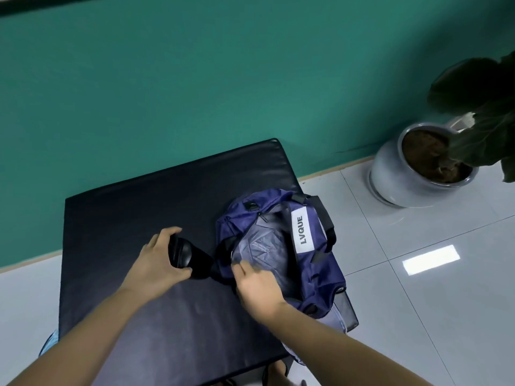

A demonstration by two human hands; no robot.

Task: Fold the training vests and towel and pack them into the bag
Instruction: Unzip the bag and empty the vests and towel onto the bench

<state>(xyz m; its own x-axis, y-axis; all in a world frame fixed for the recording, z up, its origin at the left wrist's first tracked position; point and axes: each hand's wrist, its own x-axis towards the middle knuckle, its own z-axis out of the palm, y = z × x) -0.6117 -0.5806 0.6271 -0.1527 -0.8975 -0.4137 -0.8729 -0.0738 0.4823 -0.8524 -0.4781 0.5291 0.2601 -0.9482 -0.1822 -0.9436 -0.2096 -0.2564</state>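
navy bag open at right end of black bench. left hand grips black strap pad beside bag. right hand at opening's near rim, blurred; grasp cannot be told.

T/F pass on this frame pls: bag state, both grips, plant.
1. The navy bag lies on the black bench. True.
2. The bag is zipped closed. False: it gapes open, grey lining showing.
3. The left grip holds a black pad. True.
4. The potted plant stands on the bench. False: it stands on the tiled floor.
5. The right grip touches the plant. False: it is at the bag's opening.
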